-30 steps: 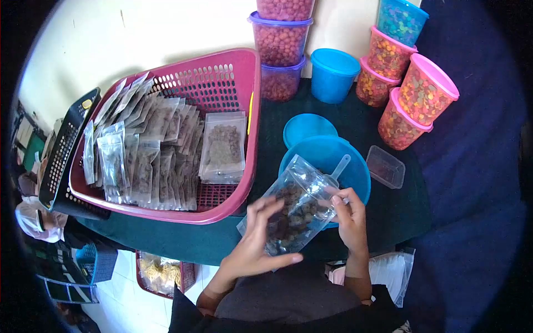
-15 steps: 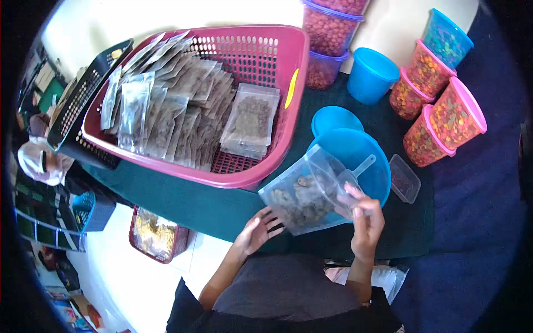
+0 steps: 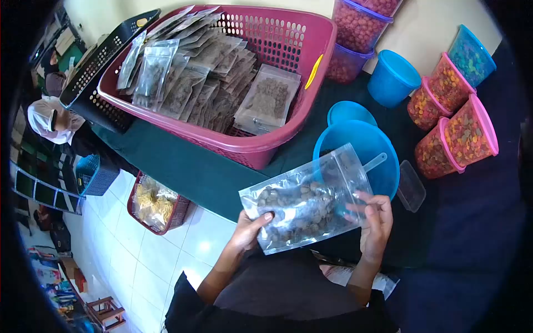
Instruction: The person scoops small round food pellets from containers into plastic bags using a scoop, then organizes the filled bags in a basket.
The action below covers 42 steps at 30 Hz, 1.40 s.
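A clear zip-top plastic pouch point(image 3: 305, 202) of small brownish-grey pieces lies tilted in front of me. My left hand point(image 3: 250, 230) grips its lower left end, with the thumb pressed on the front face. At the pouch's zip end, my right hand point(image 3: 376, 225) has its fingers bent against the plastic edge. Behind the pouch stands an open blue tub point(image 3: 391, 161), partly covered by it. A scoop handle point(image 3: 376, 161) sticks out over the tub's right side. The tub's contents are mostly hidden.
A maroon basket point(image 3: 261, 145) of filled pouches stands at the back left, beside a black basket point(image 3: 105, 111). Blue point(image 3: 394, 79) and pink-lidded tubs point(image 3: 471, 133) stand at the right. A clear lid-like container point(image 3: 412, 186) lies nearby. A person point(image 3: 53, 122) is at far left.
My left hand has gone from open fingers beside the pouch to gripping its end. The pouch has turned flatter and come nearer me. The view has shifted slightly.
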{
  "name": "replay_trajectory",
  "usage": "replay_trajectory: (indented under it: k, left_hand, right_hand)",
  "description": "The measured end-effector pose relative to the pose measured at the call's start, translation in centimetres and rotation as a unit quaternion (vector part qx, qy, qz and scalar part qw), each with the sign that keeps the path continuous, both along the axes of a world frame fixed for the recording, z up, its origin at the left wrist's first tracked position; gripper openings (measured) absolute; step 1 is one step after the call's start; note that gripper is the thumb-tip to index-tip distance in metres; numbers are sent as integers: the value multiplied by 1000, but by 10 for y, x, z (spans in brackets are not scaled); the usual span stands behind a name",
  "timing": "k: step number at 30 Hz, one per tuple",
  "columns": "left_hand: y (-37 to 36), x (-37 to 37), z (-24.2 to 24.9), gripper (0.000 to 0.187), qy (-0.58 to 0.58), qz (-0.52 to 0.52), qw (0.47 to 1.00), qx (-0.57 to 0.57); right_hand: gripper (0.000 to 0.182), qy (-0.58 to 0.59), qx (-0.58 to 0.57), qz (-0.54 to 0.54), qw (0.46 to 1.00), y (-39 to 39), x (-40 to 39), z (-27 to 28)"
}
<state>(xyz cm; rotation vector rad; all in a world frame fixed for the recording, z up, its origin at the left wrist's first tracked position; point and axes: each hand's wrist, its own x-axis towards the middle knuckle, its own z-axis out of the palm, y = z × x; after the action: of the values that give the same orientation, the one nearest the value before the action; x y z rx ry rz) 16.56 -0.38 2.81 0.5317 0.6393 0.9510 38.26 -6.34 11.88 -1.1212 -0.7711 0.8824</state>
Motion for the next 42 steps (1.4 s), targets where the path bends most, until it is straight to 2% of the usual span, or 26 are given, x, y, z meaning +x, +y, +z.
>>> replay_trajectory:
  k: [1,2,3,6,7,9,13,15,17,18,19,21,23,25,27,29,30,31,32,33,34,35,37,38,41,42]
  left_hand:
    - [-1,-6,15,34,29,1,999,16]
    - [-1,-12,22,36,74,10,997,27]
    - [0,-19,26,34,82,1,996,37]
    - [-3,-38,39,40,108,7,994,16]
    - [-5,-50,35,45,35,7,999,-36]
    - [-3,-67,53,49,-24,-33,998,-55]
    - [5,-93,62,53,126,-4,991,36]
    - [13,-115,53,50,137,-21,990,37]
    - [21,-135,44,43,246,-56,966,53]
    - [23,-144,41,35,261,-63,961,60]
    - [24,-148,43,35,261,-68,961,63]
    - [23,-155,49,34,135,12,990,35]
    - [28,-170,46,41,144,-11,989,32]
    - [33,-181,44,52,136,-66,988,37]
    - [37,-190,42,54,130,-87,987,22]
    - [43,-200,44,59,130,-115,980,94]
    - [44,-205,28,65,44,-113,990,72]
    - [45,-210,21,65,43,-119,989,72]
    - [46,-213,21,68,-124,-117,985,37]
    - [48,-214,23,71,-287,-111,951,-2]
    - [43,-214,31,74,-102,-57,993,6]
    - [46,-215,27,74,-102,-62,993,5]
    - [53,-216,18,75,-359,-128,924,-42]
    - [47,-206,43,76,-190,-64,978,-57]
    - [53,-207,33,77,-165,-112,980,-18]
    - [55,-210,25,80,-141,-91,984,-55]
  right_hand:
    - [15,5,-22,15,1000,-2,1,2]
    - [27,28,-22,42,998,-5,5,-1]
    - [27,31,-25,43,998,-7,7,-1]
    - [42,29,-106,155,982,-15,9,0]
    - [42,32,-106,154,982,-15,6,-1]
    - [39,4,-182,207,961,-15,-2,-2]
    - [38,28,-207,272,939,-11,-29,-15]
    - [37,31,-214,283,935,-7,-48,-19]
    - [35,67,-207,291,932,-3,-67,-34]
    - [29,61,-202,278,937,0,-78,-37]
    - [29,62,-201,273,939,4,-88,-39]
    - [23,94,-198,216,951,10,-108,-42]
    - [20,94,-194,189,958,13,-126,-47]
    - [21,151,-217,229,937,15,-138,-46]
    - [25,114,-217,208,947,17,-152,-53]
    - [27,13,-192,181,964,16,-162,-67]
    - [27,39,-169,164,971,15,-169,-72]
    - [27,39,-168,158,972,14,-176,-75]
    - [26,68,-153,117,979,14,-186,-79]
    - [26,97,-137,75,983,14,-195,-82]
    - [27,108,-148,63,981,13,-204,-85]
    - [28,132,-151,85,976,11,-209,-82]
    - [26,213,-84,47,972,9,-217,-90]
    - [26,213,-82,41,973,7,-222,-92]
    - [26,229,-99,14,968,5,-235,-98]
    - [27,217,-86,1,972,5,-235,-101]
